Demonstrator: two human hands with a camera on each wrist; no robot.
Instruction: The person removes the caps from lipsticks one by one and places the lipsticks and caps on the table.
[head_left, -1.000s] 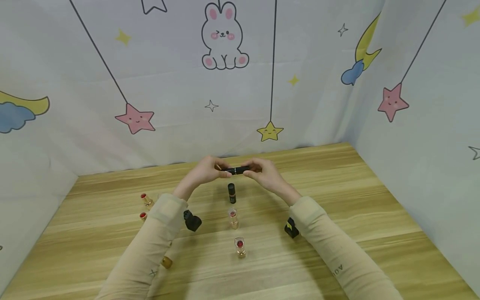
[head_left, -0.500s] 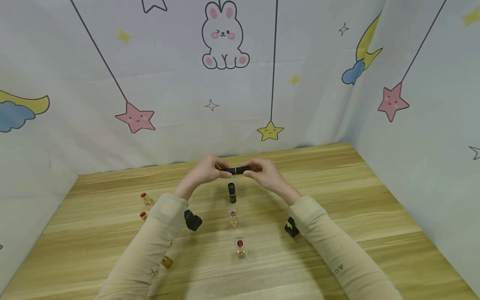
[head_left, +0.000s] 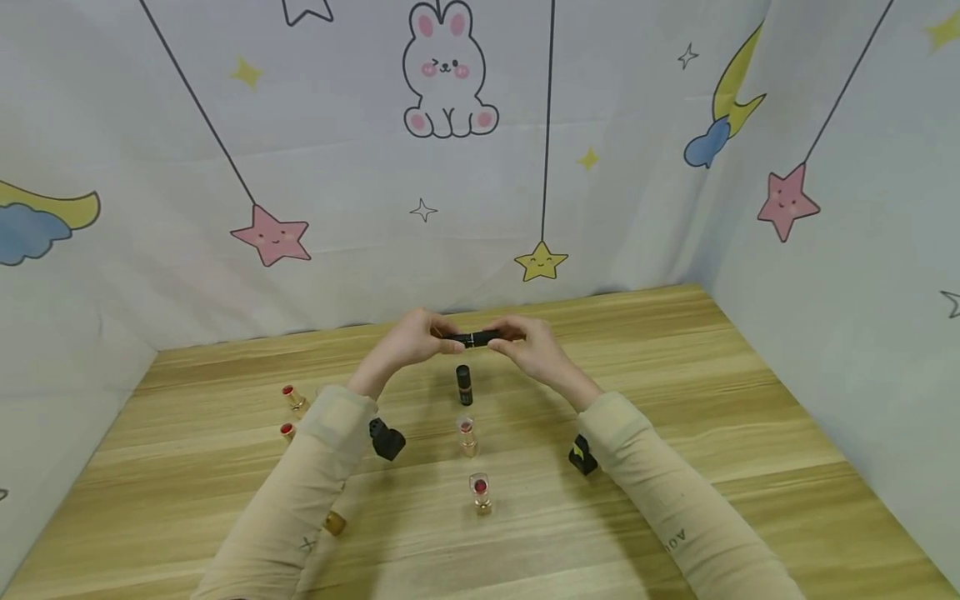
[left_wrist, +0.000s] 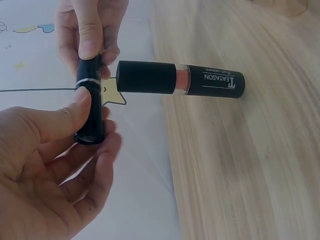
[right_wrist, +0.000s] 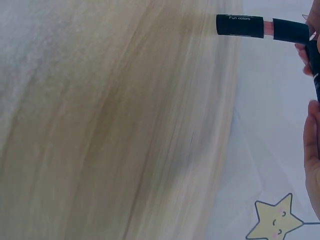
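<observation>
Above the far part of the table, both hands hold one black lipstick tube (head_left: 483,338) with a silver band around its middle. My left hand (head_left: 415,340) pinches one end between thumb and fingers. The other end is pinched by my right hand (head_left: 534,346). In the left wrist view the two thumbs press on the tube (left_wrist: 95,114) on either side of the band. Just nearer than the hands, a second black lipstick tube (head_left: 464,385) stands upright on the table. Its clear pink middle section and white lettering show in the left wrist view.
Two clear-capped lipsticks, one pinkish (head_left: 468,437) and one red (head_left: 481,493), stand in line toward the front. Dark angular objects (head_left: 387,440) lie beside each forearm. Two red lipsticks (head_left: 294,400) and a gold piece (head_left: 333,523) are at left. A printed curtain (head_left: 360,167) hangs behind.
</observation>
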